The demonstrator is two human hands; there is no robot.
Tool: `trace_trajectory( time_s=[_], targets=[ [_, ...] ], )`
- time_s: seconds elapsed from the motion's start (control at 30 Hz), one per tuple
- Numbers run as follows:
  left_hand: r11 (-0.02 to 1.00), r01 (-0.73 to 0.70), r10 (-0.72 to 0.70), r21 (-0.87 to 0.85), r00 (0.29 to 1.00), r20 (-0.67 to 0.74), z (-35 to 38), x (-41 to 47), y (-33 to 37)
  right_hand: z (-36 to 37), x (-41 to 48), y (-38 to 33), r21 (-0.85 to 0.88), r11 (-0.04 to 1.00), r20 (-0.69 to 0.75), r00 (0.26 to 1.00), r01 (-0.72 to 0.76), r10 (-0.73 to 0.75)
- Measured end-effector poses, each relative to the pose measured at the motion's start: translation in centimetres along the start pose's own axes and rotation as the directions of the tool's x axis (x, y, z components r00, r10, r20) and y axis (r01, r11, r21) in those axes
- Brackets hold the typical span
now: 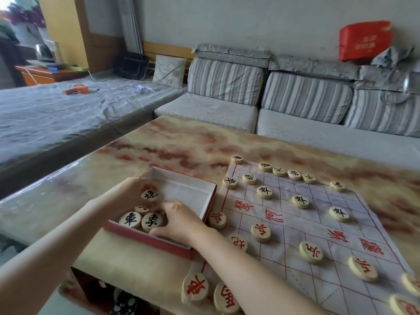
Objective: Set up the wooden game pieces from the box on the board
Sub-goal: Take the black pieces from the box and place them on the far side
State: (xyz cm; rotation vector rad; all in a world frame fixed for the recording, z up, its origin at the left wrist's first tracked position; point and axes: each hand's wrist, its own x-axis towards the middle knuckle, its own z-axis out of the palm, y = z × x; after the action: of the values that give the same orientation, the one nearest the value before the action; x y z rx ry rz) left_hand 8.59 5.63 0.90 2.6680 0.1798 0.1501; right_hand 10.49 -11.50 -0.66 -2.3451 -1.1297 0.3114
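Observation:
A red-rimmed cardboard box (pixel 205 202) with a white inside sits on the table left of the cloth board (pixel 318 233). My left hand (pixel 136 189) reaches into the box and pinches a black-lettered wooden piece (pixel 150 195) raised over the others. My right hand (pixel 179 220) is also in the box, fingers curled down beside a black-lettered piece (pixel 152 221); whether it grips one I cannot tell. Another black piece (pixel 130 219) lies in the box's near corner. Several black pieces (pixel 264 192) stand on the board's far half and several red ones (pixel 311 251) on the near half.
The marbled table (pixel 181 144) carries box and board. A striped grey sofa (pixel 295 96) runs behind it, and a bed with a grey cover (pixel 56 114) lies to the left. Two red pieces (pixel 195 288) sit at the board's near left corner by my right forearm.

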Motion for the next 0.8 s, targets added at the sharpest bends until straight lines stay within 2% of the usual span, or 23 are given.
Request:
trace_trajectory(
  time_s=[0.07, 0.23, 0.37, 0.57, 0.8],
  targets=[
    [1.000, 0.000, 0.000, -0.005, 1.000, -0.012, 0.3, 0.1, -0.1, 0.1, 0.1, 0.1, -0.012, 1.000, -0.015, 1.000, 0.017, -0.017],
    [0.997, 0.056, -0.059, -0.044, 0.996, -0.064, 0.7, 0.7, 0.5, -0.9, -0.4, 0.8, 0.088, 0.996, -0.047, 0.999, 0.019, -0.015],
    [0.993, -0.009, -0.004, -0.120, 0.994, -0.111, 0.8, 1.5, 2.7, -3.4, -1.5, 2.4, 0.197, 0.980, -0.173, 0.985, 0.015, 0.020],
    [0.962, -0.088, 0.062, -0.258, 0.992, -0.110, 2.2, 3.3, 9.1, -8.6, -4.8, 7.5, 0.317, 0.944, -0.267, 0.947, -0.089, 0.179],
    [0.926, -0.177, 0.152, -0.335, 0.983, -0.099, 6.3, 6.7, 16.2, -12.1, -8.8, 13.8, 0.424, 0.885, -0.374, 0.853, -0.193, 0.365]
  ],
)
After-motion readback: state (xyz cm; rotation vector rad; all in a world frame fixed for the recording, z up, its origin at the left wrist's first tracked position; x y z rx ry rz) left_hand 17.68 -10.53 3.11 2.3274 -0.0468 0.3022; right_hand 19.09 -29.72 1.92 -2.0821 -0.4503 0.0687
